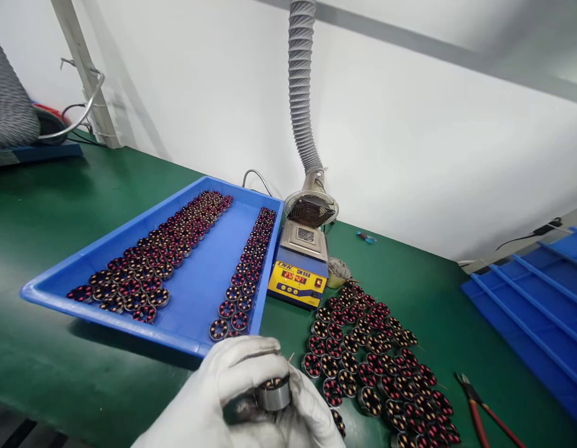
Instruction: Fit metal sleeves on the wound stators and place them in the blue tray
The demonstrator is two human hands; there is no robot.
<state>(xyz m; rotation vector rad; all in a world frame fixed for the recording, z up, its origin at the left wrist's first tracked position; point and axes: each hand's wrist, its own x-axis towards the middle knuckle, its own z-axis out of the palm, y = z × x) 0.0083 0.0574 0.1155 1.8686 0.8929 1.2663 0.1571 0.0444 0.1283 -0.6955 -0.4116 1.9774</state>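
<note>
Across a glossy green bench top [143, 379] that runs back to a white wall [419, 130], we see a workplace laid out in blocks. A broad grey band crosses the wall at an angle, high on the right. From above, a ribbed grey duct [300, 81] drops to a round metal hood [311, 205], which sits over a yellow-and-blue bench unit [298, 274] lettered CM 558, its red digits lit. Just beside the unit we find a small yellow cup [337, 274] with greyish matter in it.

To the left, a shallow blue tray [214, 261] stands aslant on the green, carrying two groups of wound ring cores, a wide one on its left and a narrow one along its right wall, with bare blue floor between. More wound ring cores [377, 367] crowd directly on the bench to the right. Near them we notice red-handled cutters [470, 392] with their handles spread, and beyond, ribbed blue plastic [531, 292] at the right edge. At the far left a pale post [86, 74] rises by a second, thicker grey hose [9, 93].

In front of the tray, the white-gloved left hand [237, 379] and right hand [311, 404] come together, both closed around one steel-cased ring core [275, 396]. We see its bright side wall between the gloves; the fingers hide part of it.
</note>
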